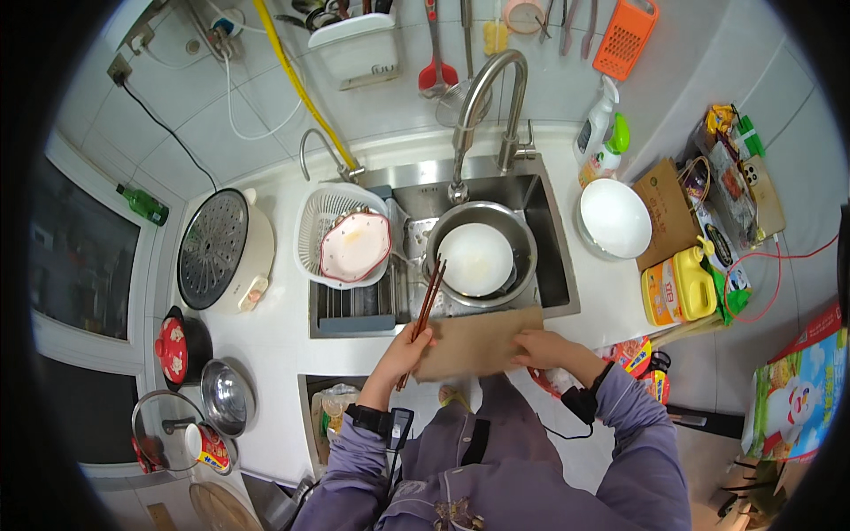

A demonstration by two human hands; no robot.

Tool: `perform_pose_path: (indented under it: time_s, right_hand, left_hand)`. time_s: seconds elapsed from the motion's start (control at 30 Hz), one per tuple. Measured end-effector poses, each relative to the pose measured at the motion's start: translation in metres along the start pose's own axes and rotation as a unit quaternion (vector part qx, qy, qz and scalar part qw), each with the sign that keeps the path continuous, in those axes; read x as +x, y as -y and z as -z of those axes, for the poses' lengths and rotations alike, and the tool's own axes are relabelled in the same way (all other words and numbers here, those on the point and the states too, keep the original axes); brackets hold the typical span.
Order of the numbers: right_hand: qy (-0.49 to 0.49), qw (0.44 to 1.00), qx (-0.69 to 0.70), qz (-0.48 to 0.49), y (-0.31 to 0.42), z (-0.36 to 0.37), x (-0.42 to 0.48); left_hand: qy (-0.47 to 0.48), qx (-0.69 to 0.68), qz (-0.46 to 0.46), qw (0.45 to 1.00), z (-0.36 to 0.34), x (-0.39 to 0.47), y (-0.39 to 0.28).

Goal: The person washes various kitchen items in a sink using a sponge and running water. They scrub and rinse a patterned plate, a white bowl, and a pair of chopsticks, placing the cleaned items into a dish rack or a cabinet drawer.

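Observation:
My left hand grips a bundle of dark reddish-brown chopsticks, tips slanting up toward the sink. The same hand pinches the left edge of a tan sheet; whether it is cloth or paper I cannot tell. My right hand has hold of the sheet's right edge, stretching it across the sink's front rim. Beyond it, a round metal pot stands in the steel sink. Inside the pot lies a white bowl or plate, below the faucet head.
A white strainer basket at the sink's left bears a red-rimmed dish. White bowls, spray bottles and a yellow jug crowd the right counter. An electric cooker and a red-lidded pot stand left.

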State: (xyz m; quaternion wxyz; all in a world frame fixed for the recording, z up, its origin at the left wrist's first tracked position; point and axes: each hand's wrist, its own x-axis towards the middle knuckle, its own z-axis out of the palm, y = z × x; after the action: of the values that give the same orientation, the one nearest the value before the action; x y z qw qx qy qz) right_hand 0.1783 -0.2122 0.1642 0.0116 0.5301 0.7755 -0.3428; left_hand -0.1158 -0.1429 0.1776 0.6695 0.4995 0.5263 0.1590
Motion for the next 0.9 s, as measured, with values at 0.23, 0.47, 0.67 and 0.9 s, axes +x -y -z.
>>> perform_pose_path:
  time_s: [0.23, 0.47, 0.67, 0.9]
  right_hand:
    - [-0.225, 0.951, 0.204, -0.050, -0.055, 0.140, 0.040]
    - [-0.431, 0.890, 0.124, -0.087, -0.137, 0.230, 0.150]
    - [-0.404, 0.886, -0.016, -0.227, -0.214, 0.236, 0.231]
    - [-0.345, 0.884, -0.053, -0.311, -0.222, 0.249, 0.268]
  left_hand:
    - [0.024, -0.204, 0.068, 0.976, -0.019, 0.048, -0.053]
    - [0.012, -0.330, 0.082, 0.940, -0.019, 0.103, -0.080]
    - [0.041, -0.314, 0.120, 0.941, -0.021, 0.134, -0.079]
    - [0.071, -0.285, 0.175, 0.940, -0.027, 0.174, -0.072]
